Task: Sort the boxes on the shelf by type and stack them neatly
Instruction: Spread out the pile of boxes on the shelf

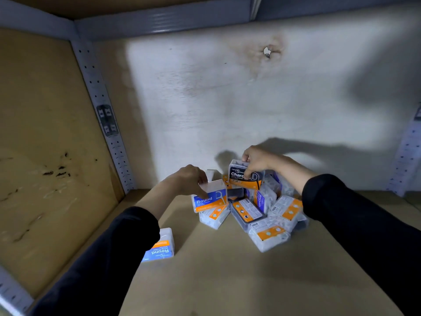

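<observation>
A heap of several small clear dental-flosser boxes (268, 215) lies on the brown shelf board (216, 274), near the back wall. My left hand (189, 181) grips a blue and orange "Round" box (210, 199) by its top at the heap's left edge. My right hand (256, 163) holds a black and orange "Charcoal" box (241, 175) lifted above the back of the heap. Another blue "Round" box (160, 248) lies alone at the front left, partly hidden by my left sleeve.
A white back wall (227, 99) closes the shelf. A brown side panel (45, 156) and a perforated metal upright (107, 124) stand at the left. Another upright (407, 156) rises at the right edge. An upper shelf beam (159, 21) runs overhead.
</observation>
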Demonstrator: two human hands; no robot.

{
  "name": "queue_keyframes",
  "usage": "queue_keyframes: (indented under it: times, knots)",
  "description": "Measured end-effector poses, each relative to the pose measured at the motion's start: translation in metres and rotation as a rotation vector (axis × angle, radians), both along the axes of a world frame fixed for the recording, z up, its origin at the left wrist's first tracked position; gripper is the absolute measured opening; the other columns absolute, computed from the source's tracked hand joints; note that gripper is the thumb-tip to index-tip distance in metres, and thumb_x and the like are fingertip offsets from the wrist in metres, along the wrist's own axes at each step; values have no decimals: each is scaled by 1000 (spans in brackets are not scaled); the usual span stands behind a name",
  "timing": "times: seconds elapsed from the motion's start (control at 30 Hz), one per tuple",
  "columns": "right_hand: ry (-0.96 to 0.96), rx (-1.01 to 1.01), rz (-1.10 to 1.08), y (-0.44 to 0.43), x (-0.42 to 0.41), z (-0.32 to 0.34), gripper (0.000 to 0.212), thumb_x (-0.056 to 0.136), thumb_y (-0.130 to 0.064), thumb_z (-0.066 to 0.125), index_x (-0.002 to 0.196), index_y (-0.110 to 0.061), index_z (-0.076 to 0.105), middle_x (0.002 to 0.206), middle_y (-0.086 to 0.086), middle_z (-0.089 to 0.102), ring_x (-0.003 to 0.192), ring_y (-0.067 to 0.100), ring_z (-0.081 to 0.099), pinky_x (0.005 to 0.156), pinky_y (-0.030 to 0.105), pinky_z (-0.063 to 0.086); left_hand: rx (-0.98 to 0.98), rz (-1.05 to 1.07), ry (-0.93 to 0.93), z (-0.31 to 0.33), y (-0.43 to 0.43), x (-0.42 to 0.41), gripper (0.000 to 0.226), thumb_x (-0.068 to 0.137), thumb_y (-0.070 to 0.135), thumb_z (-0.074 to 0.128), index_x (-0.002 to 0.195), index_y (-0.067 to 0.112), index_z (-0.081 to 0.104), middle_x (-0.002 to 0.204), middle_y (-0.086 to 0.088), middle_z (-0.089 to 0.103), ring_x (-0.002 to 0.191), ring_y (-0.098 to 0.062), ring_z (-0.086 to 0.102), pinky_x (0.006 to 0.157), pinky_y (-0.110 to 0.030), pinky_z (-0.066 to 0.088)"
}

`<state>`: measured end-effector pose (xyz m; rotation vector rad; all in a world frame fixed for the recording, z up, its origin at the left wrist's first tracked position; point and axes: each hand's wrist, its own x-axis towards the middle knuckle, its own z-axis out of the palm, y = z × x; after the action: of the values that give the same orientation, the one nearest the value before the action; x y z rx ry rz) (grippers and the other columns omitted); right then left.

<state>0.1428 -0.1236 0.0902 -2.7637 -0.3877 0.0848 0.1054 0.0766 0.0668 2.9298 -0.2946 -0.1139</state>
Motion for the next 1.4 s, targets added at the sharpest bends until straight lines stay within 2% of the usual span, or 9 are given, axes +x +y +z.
queue_keyframes:
  times: [0.13,0.27,0.37,0.53,0.87,0.97,1.2,1.27,1.4]
  knots:
    - [35,-51,1,-12,-39,5,50,70,-11,76,116,-1,61,121,14,61,110,28,57,67,25,38,36,-6,-19,8,-3,-27,44,75,31,73,114,12,63,116,-5,65,88,-13,52,77,-22,42]
    - [89,-114,-14,-24,-77,-7,54,70,-15,76,117,5,58,105,19,62,85,19,46,60,24,31,56,-9,-16,8,-9,-58,44,76,32,73,114,13,64,117,-5,64,90,-15,53,80,-24,43]
    - [143,-183,10,-31,-103,-23,53,72,-14,75,118,4,57,94,10,52,85,17,42,52,24,27,54,-16,-8,5,-12,-75,44,75,31,73,114,13,63,117,-6,64,91,-15,54,78,-22,41]
    - [204,-300,27,-39,-131,-52,53,71,-17,76,119,-3,58,121,12,60,94,21,52,54,20,33,47,-5,12,7,-16,-98,44,76,30,73,115,13,61,118,-6,62,93,-15,54,76,-21,40]
    - [224,-332,-9,-47,-144,-89,51,72,-19,74,117,-2,57,123,14,59,90,17,47,55,24,35,27,23,24,12,-10,-122,48,80,27,70,122,11,57,124,-6,61,111,-19,57,76,-19,42]
    - [223,-320,-1,-48,-143,-88,53,73,-22,74,119,-4,55,124,13,58,93,18,49,61,26,38,19,23,26,10,-7,-122,48,80,28,70,122,10,57,124,-7,61,111,-19,57,66,-15,41]
    - [81,-235,54,-31,-140,-80,45,81,-37,66,115,-7,57,118,10,60,104,25,57,79,30,43,17,25,46,7,3,-124,46,81,26,69,122,10,57,125,-7,60,100,-14,54,76,-18,42]
    - [45,-212,106,-17,-144,-80,39,85,-32,63,112,-5,60,115,11,62,104,26,58,77,30,43,15,24,45,7,8,-125,46,81,27,69,121,9,57,125,-7,60,101,-15,54,69,-14,41]
    - [44,-116,182,15,-154,-95,24,86,-20,58,100,-1,63,95,10,57,87,19,52,63,25,36,25,42,45,7,18,-131,47,81,27,69,122,9,57,124,-7,61,113,-20,56,82,-23,42]
